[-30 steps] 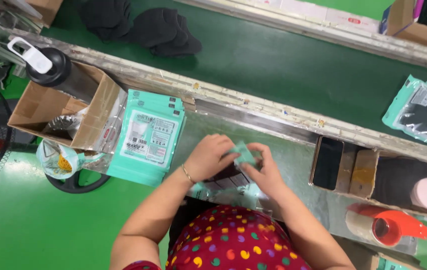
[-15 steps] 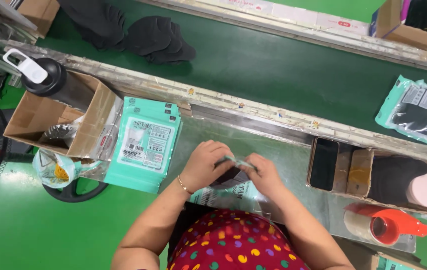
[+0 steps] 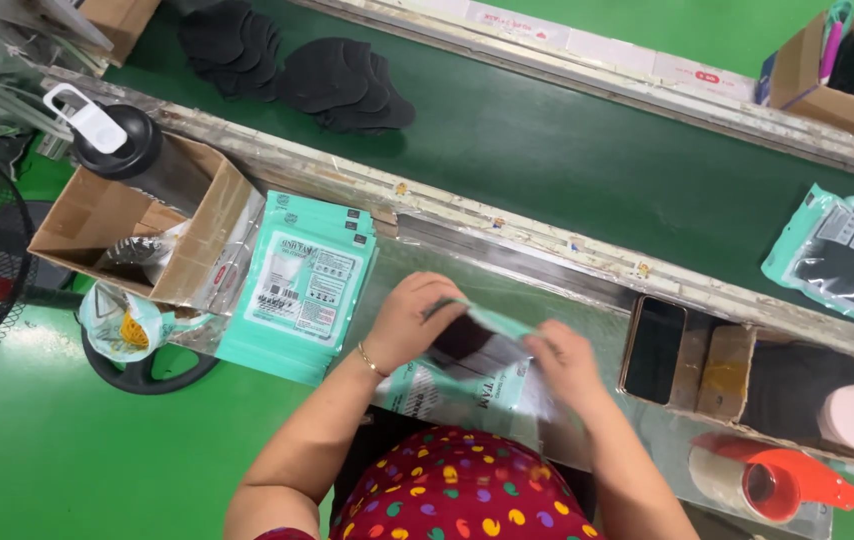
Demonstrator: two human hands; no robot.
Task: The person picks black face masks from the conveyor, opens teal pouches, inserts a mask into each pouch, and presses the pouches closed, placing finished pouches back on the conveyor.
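While both grip a teal pouch (image 3: 482, 335), left hand (image 3: 415, 320) curled closed, right hand (image 3: 562, 362) fingers pinched on it.

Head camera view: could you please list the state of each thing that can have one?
Left hand: gripping the teal pouch.
Right hand: gripping the same pouch.
Teal pouch: held above the bench, dark item at its mouth.
Pouch stack: lying flat.
Cardboard box: open.
Black bottle: upright, capped.
Phone: screen dark.

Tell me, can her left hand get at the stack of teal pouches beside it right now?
Probably yes: the stack of teal pouches lies just beside the left hand with nothing between, but that hand is holding the pouch with the right hand.
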